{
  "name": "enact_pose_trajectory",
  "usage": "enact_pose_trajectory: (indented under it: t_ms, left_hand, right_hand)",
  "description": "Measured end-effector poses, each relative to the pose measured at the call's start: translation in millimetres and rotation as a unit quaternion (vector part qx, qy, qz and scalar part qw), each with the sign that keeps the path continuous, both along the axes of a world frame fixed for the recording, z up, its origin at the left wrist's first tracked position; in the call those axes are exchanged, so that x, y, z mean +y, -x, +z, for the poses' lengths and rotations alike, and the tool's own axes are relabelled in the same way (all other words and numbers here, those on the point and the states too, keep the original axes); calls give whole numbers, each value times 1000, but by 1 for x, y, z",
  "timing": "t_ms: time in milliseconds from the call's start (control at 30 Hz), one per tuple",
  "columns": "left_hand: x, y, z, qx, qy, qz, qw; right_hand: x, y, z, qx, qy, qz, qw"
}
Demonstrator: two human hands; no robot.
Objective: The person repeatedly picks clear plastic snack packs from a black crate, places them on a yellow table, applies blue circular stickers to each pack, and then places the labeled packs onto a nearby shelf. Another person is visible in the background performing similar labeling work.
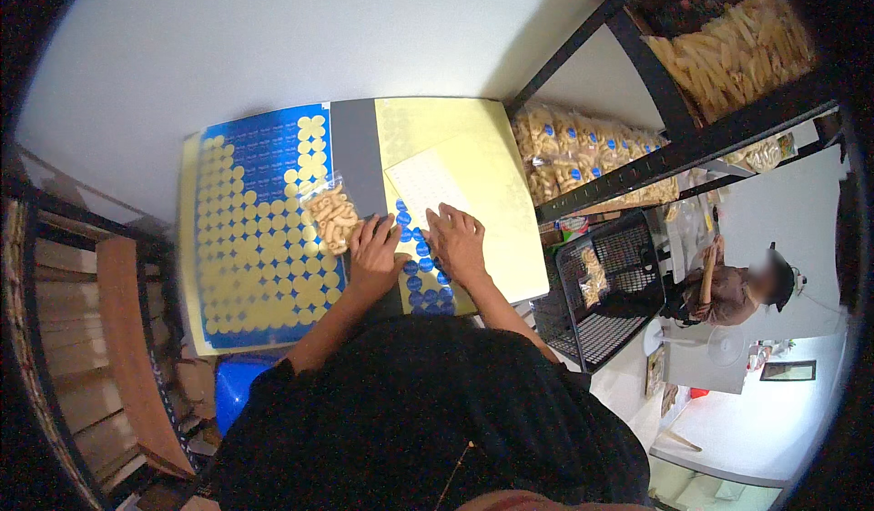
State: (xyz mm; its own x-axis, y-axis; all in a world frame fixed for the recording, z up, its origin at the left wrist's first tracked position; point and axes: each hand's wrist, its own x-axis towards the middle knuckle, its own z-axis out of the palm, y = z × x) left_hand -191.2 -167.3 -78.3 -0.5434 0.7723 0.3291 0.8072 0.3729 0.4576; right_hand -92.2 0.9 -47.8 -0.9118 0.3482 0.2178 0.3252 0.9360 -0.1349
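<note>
My left hand [374, 255] lies palm down on the table, fingers extended, against the lower right edge of a clear plastic bag of curled snacks [332, 218]. The bag rests partly on a blue sheet with rows of pale round gaps [273, 234]. My right hand [457, 243] is bent over blue round stickers [425, 264] on a yellow backing sheet [502, 203]. Its fingertips reach the lower edge of a small cream sheet with faint marks [423, 180]. Whether they pinch anything is hidden.
At right, a black rack [608, 169] holds bagged snacks [573, 142]. Below it stands a black plastic basket [614, 320] with one snack bag [593, 279] inside. Farther off is a person [730, 292]. A blue plastic object [237, 388] sits below the table's left side.
</note>
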Motion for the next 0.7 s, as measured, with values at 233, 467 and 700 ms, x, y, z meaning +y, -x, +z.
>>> enact_pose_trajectory:
  t_ms: [233, 467, 700]
  left_hand:
    - [3, -2, 3, -11, 1, 2, 1000]
    - [4, 0, 8, -9, -13, 4, 1000]
    - [5, 0, 7, -15, -21, 9, 1000]
  right_hand:
    - [13, 5, -3, -12, -21, -31, 999]
    - [40, 28, -10, 7, -55, -100, 993]
    - [40, 30, 12, 62, 78, 31, 995]
